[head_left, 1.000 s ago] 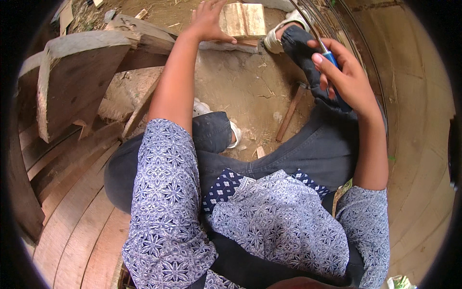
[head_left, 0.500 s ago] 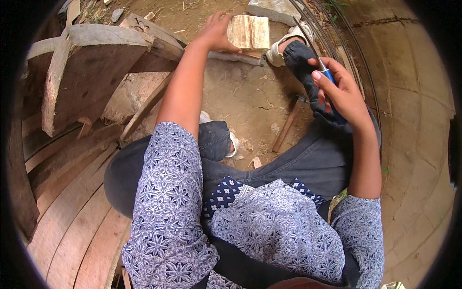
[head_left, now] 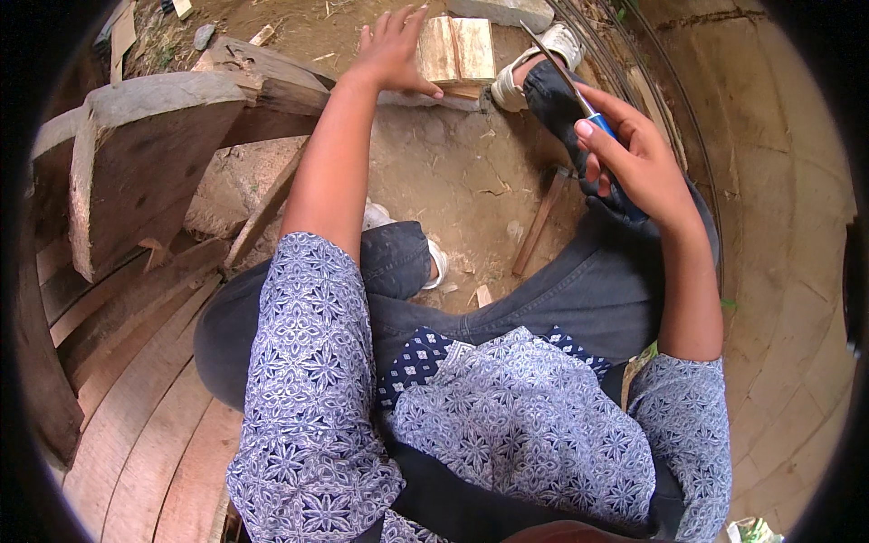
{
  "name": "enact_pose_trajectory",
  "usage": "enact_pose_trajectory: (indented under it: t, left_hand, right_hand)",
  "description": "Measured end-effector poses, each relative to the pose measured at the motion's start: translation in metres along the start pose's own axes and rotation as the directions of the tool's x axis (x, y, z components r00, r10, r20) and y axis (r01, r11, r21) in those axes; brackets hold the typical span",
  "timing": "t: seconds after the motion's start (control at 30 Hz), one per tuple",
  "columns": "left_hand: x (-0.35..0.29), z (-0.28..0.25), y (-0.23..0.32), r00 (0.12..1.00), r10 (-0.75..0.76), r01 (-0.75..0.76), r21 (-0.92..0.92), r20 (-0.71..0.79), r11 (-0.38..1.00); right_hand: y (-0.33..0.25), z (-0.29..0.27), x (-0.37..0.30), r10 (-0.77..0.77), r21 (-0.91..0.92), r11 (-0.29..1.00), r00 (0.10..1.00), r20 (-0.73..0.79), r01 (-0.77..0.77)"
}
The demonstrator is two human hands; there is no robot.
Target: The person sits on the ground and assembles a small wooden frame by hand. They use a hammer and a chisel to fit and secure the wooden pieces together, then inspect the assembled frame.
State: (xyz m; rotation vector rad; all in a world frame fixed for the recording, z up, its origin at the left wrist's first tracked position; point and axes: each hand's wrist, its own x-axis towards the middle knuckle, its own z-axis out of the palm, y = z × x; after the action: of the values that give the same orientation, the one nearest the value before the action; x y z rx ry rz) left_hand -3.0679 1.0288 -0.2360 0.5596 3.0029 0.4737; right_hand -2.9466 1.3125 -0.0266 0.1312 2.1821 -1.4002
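Observation:
A squarish, pale wooden block [head_left: 457, 50] with a dark streak down its middle sits at the far centre, on top of other flat pieces. My left hand [head_left: 389, 56] is at the block's left side, fingers spread and thumb by its lower near edge; whether it touches the block I cannot tell. At the right, my right hand [head_left: 641, 163] grips a blue-handled tool [head_left: 601, 125] with a long, narrow metal blade. The blade points up and left toward the block, without touching it; the exact shape of its tip is too small to make out.
A hammer [head_left: 540, 222] with a wooden handle lies on the dirt between my legs. Curved timber pieces [head_left: 163, 136] and planks [head_left: 136, 443] fill the left. Behind the block is a grey stone slab [head_left: 502, 11]. Long thin rods [head_left: 665, 100] run along the wall [head_left: 760, 226] at right.
My left hand's fingers have spread and its grip on the block has loosened. The tool's blade has tilted further left toward the block. The whole view has shifted slightly.

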Motion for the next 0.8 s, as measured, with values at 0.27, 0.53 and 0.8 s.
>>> enact_pose_trajectory:
  t: [0.27, 0.53, 0.8]
  left_hand:
    - [0.007, 0.004, -0.004, 0.994, 0.045, -0.038, -0.082, 0.095, 0.996]
    - [0.010, 0.008, -0.002, 0.997, 0.023, -0.016, -0.093, 0.073, 0.996]
    - [0.013, 0.007, 0.004, 0.995, 0.039, -0.033, -0.057, 0.096, 0.998]
  right_hand:
    - [-0.004, -0.001, -0.004, 0.002, 0.001, 1.000, 1.000, 0.023, -0.002]
    - [0.001, 0.000, -0.006, -0.069, 0.015, 0.997, 0.998, 0.005, 0.069]
    - [0.008, -0.001, -0.006, -0.108, -0.059, 0.992, 0.994, 0.000, 0.108]
